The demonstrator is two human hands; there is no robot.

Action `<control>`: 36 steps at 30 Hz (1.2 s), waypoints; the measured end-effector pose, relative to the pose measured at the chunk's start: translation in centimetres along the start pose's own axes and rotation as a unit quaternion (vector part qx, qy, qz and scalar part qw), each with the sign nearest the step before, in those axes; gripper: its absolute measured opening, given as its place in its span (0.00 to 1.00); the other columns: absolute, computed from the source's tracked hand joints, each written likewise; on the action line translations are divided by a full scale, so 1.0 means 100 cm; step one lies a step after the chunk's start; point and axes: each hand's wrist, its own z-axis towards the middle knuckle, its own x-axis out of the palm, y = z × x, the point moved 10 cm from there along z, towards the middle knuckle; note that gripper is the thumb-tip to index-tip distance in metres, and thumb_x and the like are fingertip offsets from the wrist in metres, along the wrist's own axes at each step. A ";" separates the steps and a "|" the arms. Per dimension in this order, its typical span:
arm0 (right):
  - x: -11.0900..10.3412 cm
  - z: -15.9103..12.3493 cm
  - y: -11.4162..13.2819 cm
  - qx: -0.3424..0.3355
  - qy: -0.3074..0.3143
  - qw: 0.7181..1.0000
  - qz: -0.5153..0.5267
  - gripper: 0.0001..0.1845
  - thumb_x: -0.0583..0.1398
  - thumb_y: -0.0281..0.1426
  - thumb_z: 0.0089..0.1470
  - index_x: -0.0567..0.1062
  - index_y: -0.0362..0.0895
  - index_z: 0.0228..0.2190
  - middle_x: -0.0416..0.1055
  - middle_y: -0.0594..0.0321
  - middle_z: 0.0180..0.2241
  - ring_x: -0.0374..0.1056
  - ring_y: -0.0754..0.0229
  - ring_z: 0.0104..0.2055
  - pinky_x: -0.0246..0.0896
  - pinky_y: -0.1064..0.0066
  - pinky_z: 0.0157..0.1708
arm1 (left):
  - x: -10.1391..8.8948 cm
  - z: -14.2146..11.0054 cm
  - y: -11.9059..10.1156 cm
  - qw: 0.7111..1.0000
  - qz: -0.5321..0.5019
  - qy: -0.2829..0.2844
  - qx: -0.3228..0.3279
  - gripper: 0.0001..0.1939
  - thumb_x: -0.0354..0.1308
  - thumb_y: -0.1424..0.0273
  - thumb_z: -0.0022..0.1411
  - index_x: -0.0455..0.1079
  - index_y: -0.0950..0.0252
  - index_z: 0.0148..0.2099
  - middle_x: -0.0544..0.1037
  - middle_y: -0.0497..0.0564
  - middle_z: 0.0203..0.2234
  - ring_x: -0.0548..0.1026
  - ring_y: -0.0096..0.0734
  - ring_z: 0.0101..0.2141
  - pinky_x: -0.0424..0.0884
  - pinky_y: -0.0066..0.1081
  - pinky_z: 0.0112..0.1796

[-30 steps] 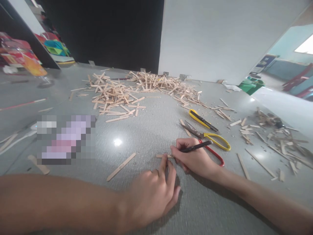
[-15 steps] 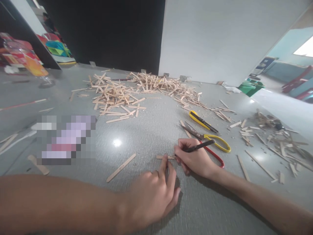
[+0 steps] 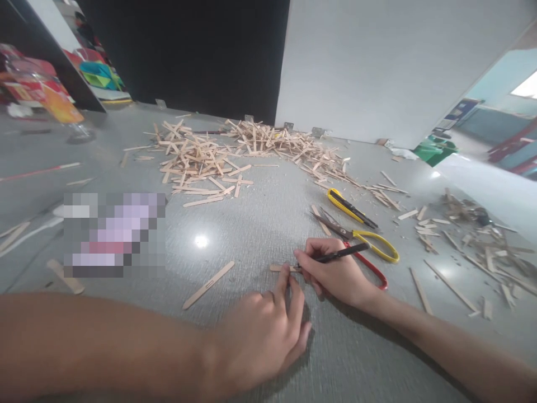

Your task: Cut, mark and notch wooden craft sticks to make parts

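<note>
A short wooden craft stick (image 3: 277,268) lies flat on the grey table, its right part covered by my hands. The index fingertip of my left hand (image 3: 268,330) presses it down, the other fingers bent beside it. Closed around a black pen (image 3: 344,253), my right hand (image 3: 331,271) rests at the stick's right part, where the pen's tip meets the wood. To the left is another craft stick (image 3: 208,285) with a small rectangle marked at its middle. Scissors (image 3: 352,235) with yellow and red handles lie just beyond my right hand.
A yellow utility knife (image 3: 350,207) lies behind the scissors. Piles of craft sticks (image 3: 193,157) spread along the back, with cut scraps (image 3: 486,246) at right. A pixelated patch (image 3: 121,229) covers something at left, near a plastic bottle (image 3: 61,103). A black panel (image 3: 184,56) stands behind.
The pen has tilted a little lower, and my right fingers have shifted slightly left along the stick. My left hand keeps its place. The view has moved slightly.
</note>
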 end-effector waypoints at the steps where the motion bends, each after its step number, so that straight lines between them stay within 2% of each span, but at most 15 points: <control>1: 0.000 0.000 0.000 -0.001 -0.001 1.000 -0.003 0.23 0.61 0.36 0.62 0.64 0.46 0.18 0.63 0.72 0.11 0.58 0.69 0.10 0.48 0.80 0.09 | 0.000 0.000 0.000 1.000 0.002 -0.003 -0.001 0.28 0.51 0.64 0.70 0.71 0.83 0.60 0.76 0.82 0.53 0.84 0.48 0.26 0.79 0.38 0.22; 21: 0.000 0.002 -0.001 -0.005 -0.005 1.000 -0.019 0.22 0.61 0.36 0.62 0.64 0.47 0.18 0.62 0.72 0.11 0.57 0.69 0.10 0.46 0.78 0.10 | 0.000 0.000 0.001 1.000 0.010 0.003 0.000 0.28 0.49 0.64 0.71 0.71 0.82 0.60 0.76 0.81 0.53 0.84 0.47 0.26 0.79 0.36 0.22; 29: -0.001 0.001 0.000 -0.014 -0.005 1.000 -0.022 0.23 0.60 0.32 0.62 0.61 0.47 0.17 0.60 0.74 0.10 0.54 0.70 0.10 0.45 0.79 0.11 | 0.001 0.002 0.001 1.000 -0.003 0.012 -0.004 0.27 0.51 0.64 0.71 0.71 0.83 0.60 0.75 0.82 0.53 0.83 0.47 0.25 0.79 0.38 0.21; 36: 0.000 0.001 0.001 -0.013 -0.003 1.000 -0.021 0.22 0.59 0.33 0.63 0.64 0.47 0.18 0.62 0.73 0.12 0.56 0.69 0.10 0.49 0.78 0.11 | 0.003 0.001 0.001 1.000 0.003 0.013 -0.002 0.27 0.50 0.64 0.71 0.71 0.82 0.60 0.75 0.82 0.53 0.84 0.48 0.27 0.79 0.37 0.21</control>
